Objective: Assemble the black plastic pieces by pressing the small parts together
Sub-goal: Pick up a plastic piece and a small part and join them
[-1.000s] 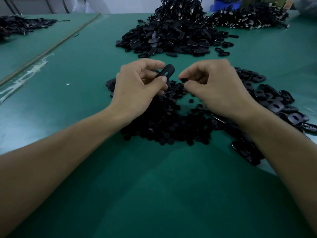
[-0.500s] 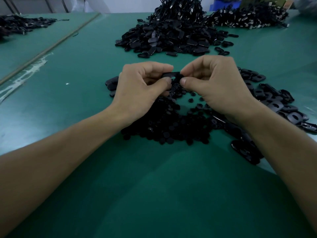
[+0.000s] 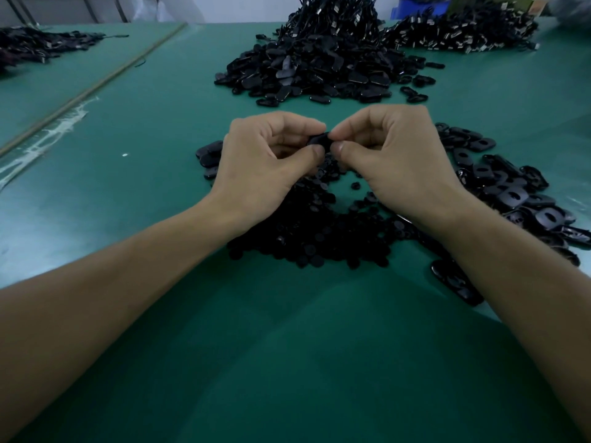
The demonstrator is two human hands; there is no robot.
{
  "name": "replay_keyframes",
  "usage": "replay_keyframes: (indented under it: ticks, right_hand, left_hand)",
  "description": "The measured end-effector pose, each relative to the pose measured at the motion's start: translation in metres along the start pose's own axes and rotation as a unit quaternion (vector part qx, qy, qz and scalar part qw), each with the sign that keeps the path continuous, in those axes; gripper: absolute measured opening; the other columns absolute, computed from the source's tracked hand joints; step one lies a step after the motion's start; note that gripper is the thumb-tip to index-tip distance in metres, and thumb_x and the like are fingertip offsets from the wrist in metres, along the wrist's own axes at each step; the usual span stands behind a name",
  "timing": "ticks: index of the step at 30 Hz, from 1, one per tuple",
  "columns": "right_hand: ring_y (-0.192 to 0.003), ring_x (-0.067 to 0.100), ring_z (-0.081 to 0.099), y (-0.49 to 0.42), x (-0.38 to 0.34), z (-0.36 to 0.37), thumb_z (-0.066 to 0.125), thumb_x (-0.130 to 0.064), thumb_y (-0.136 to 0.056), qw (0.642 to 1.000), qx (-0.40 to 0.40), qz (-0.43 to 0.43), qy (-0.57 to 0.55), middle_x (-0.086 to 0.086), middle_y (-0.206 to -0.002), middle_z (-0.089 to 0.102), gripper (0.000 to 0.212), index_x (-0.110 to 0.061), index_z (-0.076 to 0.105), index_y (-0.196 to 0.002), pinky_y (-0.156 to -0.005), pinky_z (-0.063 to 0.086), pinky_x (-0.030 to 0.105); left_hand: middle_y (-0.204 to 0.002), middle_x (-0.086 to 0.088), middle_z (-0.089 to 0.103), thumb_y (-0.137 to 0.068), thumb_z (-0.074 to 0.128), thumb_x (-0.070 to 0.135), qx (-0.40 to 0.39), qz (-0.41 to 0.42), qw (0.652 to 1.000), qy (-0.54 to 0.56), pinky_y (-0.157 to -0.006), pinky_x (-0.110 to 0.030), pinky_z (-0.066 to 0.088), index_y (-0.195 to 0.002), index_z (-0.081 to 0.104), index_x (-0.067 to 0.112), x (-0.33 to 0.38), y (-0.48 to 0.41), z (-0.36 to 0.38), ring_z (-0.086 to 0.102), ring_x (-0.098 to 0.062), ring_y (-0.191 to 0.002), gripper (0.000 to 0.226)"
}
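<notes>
My left hand [image 3: 265, 161] and my right hand [image 3: 393, 161] meet thumb to thumb above the table, both pinching one black oval plastic piece [image 3: 318, 140]. Most of that piece is hidden by my fingertips, so I cannot see the small part on it. Below my hands lies a heap of small round black parts [image 3: 319, 238]. To the right spreads a pile of flat black oval pieces with holes [image 3: 511, 196].
The green table [image 3: 287, 362] carries a big mound of black pieces [image 3: 313, 68] at the back centre, another pile [image 3: 463, 33] at back right and one [image 3: 38, 49] at far left. A seam with white residue [image 3: 57, 119] runs along the left.
My hands came together: the right hand, which held a small part apart from the oval piece, closed onto the piece held by the left. Both now pinch it, tilted flatter.
</notes>
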State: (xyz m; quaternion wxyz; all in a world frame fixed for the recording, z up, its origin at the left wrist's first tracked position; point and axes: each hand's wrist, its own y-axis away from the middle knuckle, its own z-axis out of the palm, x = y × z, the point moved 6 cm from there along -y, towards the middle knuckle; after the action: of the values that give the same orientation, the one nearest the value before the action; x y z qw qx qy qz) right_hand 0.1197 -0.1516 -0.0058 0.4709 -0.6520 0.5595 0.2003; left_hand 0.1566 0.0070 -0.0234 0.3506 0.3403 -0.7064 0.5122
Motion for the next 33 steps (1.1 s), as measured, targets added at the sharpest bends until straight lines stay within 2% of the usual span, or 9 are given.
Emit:
replay_keyframes:
  ticks: [6,12,15,18,21,25,27,31,33]
  right_hand:
    - [-0.074,0.004,0.070,0.002,-0.004,-0.001,0.073,-0.012,-0.088,0.999,0.001,-0.014,0.033,-0.007,-0.077,0.072,0.018,-0.029,0.069,-0.083,-0.072,0.056,0.018]
    - [-0.073,-0.005,0.066,0.006,-0.010,0.001,0.071,-0.007,-0.088,0.998,0.018,-0.025,0.058,-0.013,-0.076,0.068,0.020,-0.026,0.069,-0.085,-0.065,0.049,0.006]
    - [-0.077,-0.002,0.066,0.007,-0.015,0.005,0.066,-0.004,-0.091,0.996,0.015,-0.030,0.079,-0.010,-0.083,0.068,0.020,-0.023,0.068,-0.091,-0.068,0.051,0.007]
    - [-0.091,0.007,0.066,0.009,-0.019,0.012,0.058,-0.002,-0.093,0.994,-0.015,-0.038,0.102,-0.004,-0.094,0.070,0.024,-0.022,0.068,-0.100,-0.078,0.055,0.018]
    - [-0.081,0.012,0.070,0.011,-0.022,0.016,0.056,-0.002,-0.093,0.994,-0.052,-0.047,0.087,0.001,-0.084,0.073,0.023,-0.023,0.065,-0.102,-0.070,0.055,0.026]
    - [-0.081,0.003,0.070,0.011,-0.019,0.017,0.062,-0.006,-0.093,0.992,-0.089,-0.055,0.077,-0.006,-0.078,0.075,0.021,-0.023,0.068,-0.103,-0.073,0.054,0.016]
    - [-0.080,-0.003,0.069,0.008,-0.015,0.013,0.066,-0.010,-0.093,0.994,-0.067,-0.054,0.067,-0.011,-0.082,0.074,0.017,-0.023,0.070,-0.103,-0.073,0.052,0.010]
    - [-0.084,-0.004,0.063,0.003,-0.005,0.003,0.071,-0.020,-0.092,0.993,-0.018,-0.056,0.103,-0.011,-0.096,0.068,0.013,-0.028,0.069,-0.103,-0.072,0.044,0.002]
    - [-0.082,-0.005,0.065,0.000,0.001,0.001,0.072,-0.021,-0.092,0.996,-0.024,-0.036,0.077,-0.012,-0.092,0.069,0.011,-0.030,0.069,-0.098,-0.070,0.045,0.004]
  left_hand:
    - [-0.085,0.007,0.078,-0.079,0.077,0.011,-0.013,0.008,1.000,-0.015,-0.076,-0.029,0.059,-0.090,0.074,0.032,0.002,0.002,0.003,0.075,-0.012,-0.079,0.024]
    - [-0.091,0.007,0.077,-0.080,0.075,0.009,-0.015,0.024,0.998,-0.058,-0.081,-0.026,0.059,-0.094,0.072,0.029,0.006,0.005,0.004,0.074,-0.008,-0.085,0.025]
    - [-0.089,0.011,0.076,-0.081,0.076,0.008,-0.003,0.034,0.996,-0.084,-0.078,-0.020,0.057,-0.094,0.072,0.029,0.008,0.006,0.003,0.074,-0.004,-0.082,0.025]
    - [-0.086,0.016,0.074,-0.083,0.074,0.006,0.014,0.048,0.992,-0.118,-0.076,-0.015,0.054,-0.093,0.073,0.026,0.009,0.006,0.001,0.072,0.002,-0.080,0.022]
    - [-0.085,0.020,0.071,-0.085,0.071,0.004,0.020,0.057,0.986,-0.157,-0.074,-0.010,0.051,-0.093,0.073,0.023,0.009,0.007,0.000,0.069,0.006,-0.078,0.020]
    - [-0.082,0.021,0.071,-0.086,0.072,0.006,0.015,0.052,0.983,-0.177,-0.071,-0.008,0.050,-0.092,0.073,0.023,0.008,0.004,-0.003,0.069,0.007,-0.076,0.018]
    - [-0.083,0.019,0.072,-0.085,0.072,0.008,0.014,0.046,0.985,-0.163,-0.075,-0.014,0.054,-0.094,0.073,0.025,0.008,0.002,-0.004,0.070,0.005,-0.078,0.019]
    - [-0.085,0.004,0.077,-0.084,0.074,0.015,-0.011,0.019,0.996,-0.091,-0.080,-0.040,0.062,-0.099,0.070,0.029,0.004,0.002,-0.001,0.074,-0.011,-0.079,0.021]
    - [-0.084,0.002,0.077,-0.084,0.074,0.014,-0.026,0.012,0.998,-0.054,-0.080,-0.040,0.062,-0.099,0.067,0.032,0.002,0.002,0.001,0.075,-0.014,-0.077,0.025]
